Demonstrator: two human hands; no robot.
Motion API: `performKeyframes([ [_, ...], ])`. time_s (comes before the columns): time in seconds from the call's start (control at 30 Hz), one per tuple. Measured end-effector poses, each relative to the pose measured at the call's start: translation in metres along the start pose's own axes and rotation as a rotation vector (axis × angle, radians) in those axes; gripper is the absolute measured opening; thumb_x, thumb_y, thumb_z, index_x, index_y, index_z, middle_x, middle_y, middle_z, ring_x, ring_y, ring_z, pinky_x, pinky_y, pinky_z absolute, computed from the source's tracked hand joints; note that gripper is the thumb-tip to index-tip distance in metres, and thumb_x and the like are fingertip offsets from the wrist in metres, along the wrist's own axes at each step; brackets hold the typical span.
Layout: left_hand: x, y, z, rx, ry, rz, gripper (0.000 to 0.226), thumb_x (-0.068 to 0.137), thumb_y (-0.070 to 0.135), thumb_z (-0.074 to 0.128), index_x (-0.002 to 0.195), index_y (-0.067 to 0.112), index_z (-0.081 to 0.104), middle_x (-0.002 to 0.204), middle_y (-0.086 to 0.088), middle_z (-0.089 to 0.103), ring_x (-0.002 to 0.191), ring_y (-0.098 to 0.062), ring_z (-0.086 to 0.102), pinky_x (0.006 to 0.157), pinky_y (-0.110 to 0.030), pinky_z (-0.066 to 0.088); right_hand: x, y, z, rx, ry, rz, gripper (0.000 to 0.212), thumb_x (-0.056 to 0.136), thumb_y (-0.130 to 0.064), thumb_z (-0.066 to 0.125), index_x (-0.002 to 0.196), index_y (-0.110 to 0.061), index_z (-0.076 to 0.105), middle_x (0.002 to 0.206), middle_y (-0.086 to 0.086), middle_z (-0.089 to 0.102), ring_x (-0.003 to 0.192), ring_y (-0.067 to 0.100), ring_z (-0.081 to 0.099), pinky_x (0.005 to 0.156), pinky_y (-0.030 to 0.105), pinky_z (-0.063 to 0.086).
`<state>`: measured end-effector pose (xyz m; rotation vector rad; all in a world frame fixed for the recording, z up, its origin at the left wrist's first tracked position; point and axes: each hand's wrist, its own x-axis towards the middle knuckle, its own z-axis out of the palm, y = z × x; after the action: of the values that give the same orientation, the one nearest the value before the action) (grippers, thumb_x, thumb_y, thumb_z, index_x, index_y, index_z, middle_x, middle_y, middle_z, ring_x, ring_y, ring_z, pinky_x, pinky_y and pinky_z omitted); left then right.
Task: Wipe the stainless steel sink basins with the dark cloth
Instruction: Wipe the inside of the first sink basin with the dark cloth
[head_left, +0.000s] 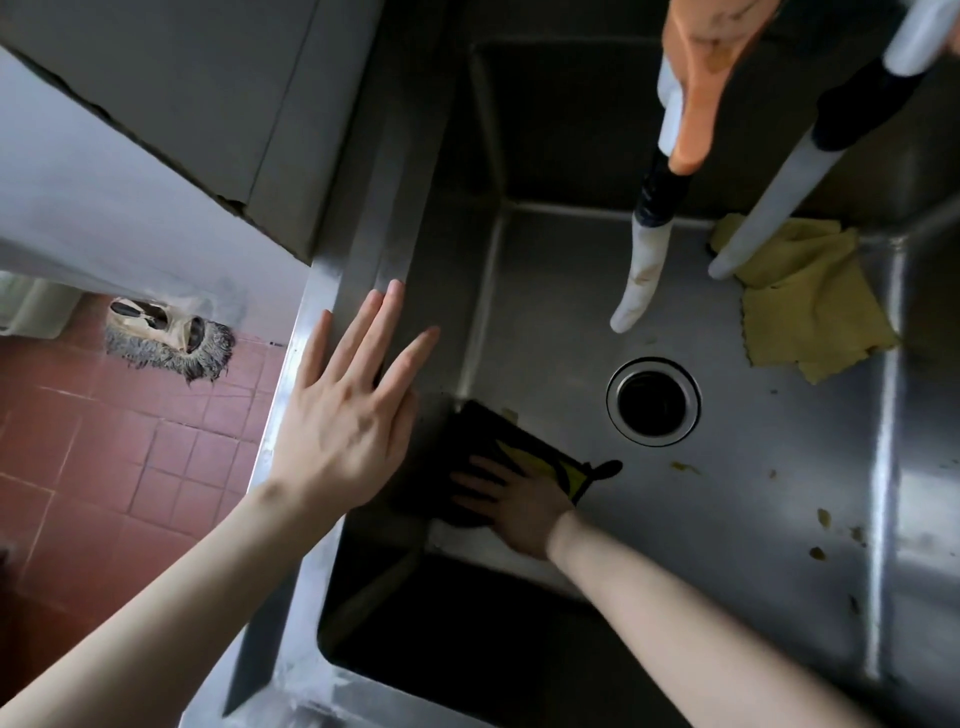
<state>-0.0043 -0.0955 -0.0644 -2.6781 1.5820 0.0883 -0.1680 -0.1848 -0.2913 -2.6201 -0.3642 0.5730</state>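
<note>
At the lower middle of the frame the right hand (519, 504) lies flat on the dark cloth with a yellow patch (467, 436), fingers spread and straight, pressing it onto the floor of the stainless steel sink basin (753, 519) near the left wall rather than clutching it; that flat palm looks meant to keep the whole cloth in contact with the metal. The left hand (343, 431) rests released, fingers straight, on the sink's left rim at centre left, likely bracing the lean into the deep basin. The round black drain hole (653, 401) sits just right of the cloth. Small yellowish food scraps (685, 467) dot the floor toward the right, so much wiping seems left. A crumpled yellow cloth (810, 306) lies in the upper right corner, beneath two white hanging tubes (641, 275).
</note>
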Motion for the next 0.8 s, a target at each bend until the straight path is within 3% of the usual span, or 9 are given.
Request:
performKeyframes([
  [0.07, 0.0, -0.001, 0.0, 0.005, -0.004, -0.011, 0.049, 0.095, 0.022, 0.039, 0.144, 0.017, 0.038, 0.159, -0.013, 0.013, 0.148, -0.026, 0.011, 0.117, -0.052, 0.014, 0.006, 0.019, -0.03, 0.02, 0.088, 0.224, 0.053, 0.079, -0.028, 0.04, 0.129, -0.033, 0.058, 0.142, -0.004, 0.05, 0.131, 0.027, 0.047, 0.1, 0.054, 0.042],
  [0.17, 0.0, -0.001, 0.0, 0.011, -0.014, -0.007, 0.048, 0.097, 0.025, 0.038, 0.145, 0.018, 0.037, 0.16, -0.013, 0.012, 0.148, -0.026, 0.011, 0.117, -0.052, 0.015, 0.032, 0.057, -0.058, 0.163, 0.116, 0.544, 0.056, 0.095, -0.04, 0.016, 0.151, -0.032, 0.019, 0.16, -0.005, 0.008, 0.148, 0.026, 0.003, 0.115, 0.054, 0.013],
  [0.23, 0.001, -0.001, -0.001, 0.011, -0.023, -0.004, 0.048, 0.098, 0.027, 0.037, 0.145, 0.019, 0.036, 0.16, -0.013, 0.011, 0.148, -0.026, 0.01, 0.117, -0.053, 0.015, 0.054, 0.066, -0.071, 0.377, 0.144, 0.631, 0.064, 0.092, -0.053, -0.001, 0.152, -0.034, 0.01, 0.161, -0.006, 0.002, 0.147, 0.025, -0.01, 0.115, 0.055, 0.006],
  [0.37, 0.001, 0.0, -0.002, 0.027, -0.037, -0.016, 0.05, 0.098, 0.028, 0.035, 0.147, 0.02, 0.034, 0.16, -0.012, 0.009, 0.148, -0.025, 0.01, 0.117, -0.052, 0.013, 0.072, 0.034, -0.109, 0.926, 0.294, 0.624, 0.049, 0.105, -0.028, 0.026, 0.152, -0.019, 0.015, 0.161, -0.001, 0.005, 0.147, 0.024, -0.002, 0.118, 0.037, -0.002],
  [0.43, 0.001, 0.0, -0.002, 0.03, -0.038, -0.01, 0.05, 0.097, 0.028, 0.036, 0.146, 0.018, 0.034, 0.16, -0.012, 0.01, 0.148, -0.024, 0.01, 0.118, -0.052, 0.013, 0.076, 0.012, -0.115, 1.24, 0.408, 0.635, 0.048, 0.104, -0.024, 0.031, 0.151, -0.022, 0.02, 0.16, 0.005, 0.014, 0.146, 0.025, 0.012, 0.118, 0.038, 0.01],
  [0.5, 0.001, -0.001, -0.002, 0.025, -0.033, -0.003, 0.05, 0.097, 0.027, 0.036, 0.146, 0.017, 0.034, 0.16, -0.013, 0.01, 0.148, -0.024, 0.01, 0.118, -0.052, 0.013, 0.073, -0.009, -0.115, 1.508, 0.472, 0.708, 0.051, 0.102, -0.029, 0.036, 0.15, -0.037, 0.018, 0.152, 0.005, 0.035, 0.137, 0.026, 0.036, 0.113, 0.04, 0.026],
  [0.57, 0.001, -0.002, -0.003, 0.018, -0.026, -0.002, 0.05, 0.096, 0.026, 0.036, 0.146, 0.017, 0.035, 0.16, -0.012, 0.01, 0.148, -0.024, 0.01, 0.118, -0.052, 0.012, 0.072, -0.025, -0.11, 1.585, 0.455, 0.746, 0.054, 0.101, -0.032, 0.038, 0.148, -0.046, 0.014, 0.144, 0.003, 0.045, 0.127, 0.024, 0.047, 0.109, 0.038, 0.034],
  [0.7, 0.002, -0.004, -0.004, -0.013, -0.025, 0.009, 0.05, 0.095, 0.024, 0.033, 0.145, 0.015, 0.036, 0.159, -0.012, 0.015, 0.148, -0.023, 0.013, 0.118, -0.052, 0.012, 0.053, -0.053, -0.118, 1.609, 0.426, 0.615, 0.055, 0.103, -0.024, 0.036, 0.151, -0.035, 0.01, 0.152, -0.006, 0.029, 0.138, 0.017, 0.032, 0.111, 0.031, 0.027],
  [0.8, 0.004, -0.019, -0.01, -0.053, -0.039, 0.072, 0.051, 0.095, 0.021, 0.032, 0.145, 0.013, 0.034, 0.159, -0.008, 0.019, 0.146, -0.02, 0.019, 0.117, -0.049, 0.016, 0.025, -0.087, -0.12, 1.641, 0.437, 0.609, 0.053, 0.101, -0.031, 0.04, 0.147, -0.047, 0.019, 0.153, -0.001, 0.031, 0.136, 0.021, 0.036, 0.105, 0.025, 0.029],
])
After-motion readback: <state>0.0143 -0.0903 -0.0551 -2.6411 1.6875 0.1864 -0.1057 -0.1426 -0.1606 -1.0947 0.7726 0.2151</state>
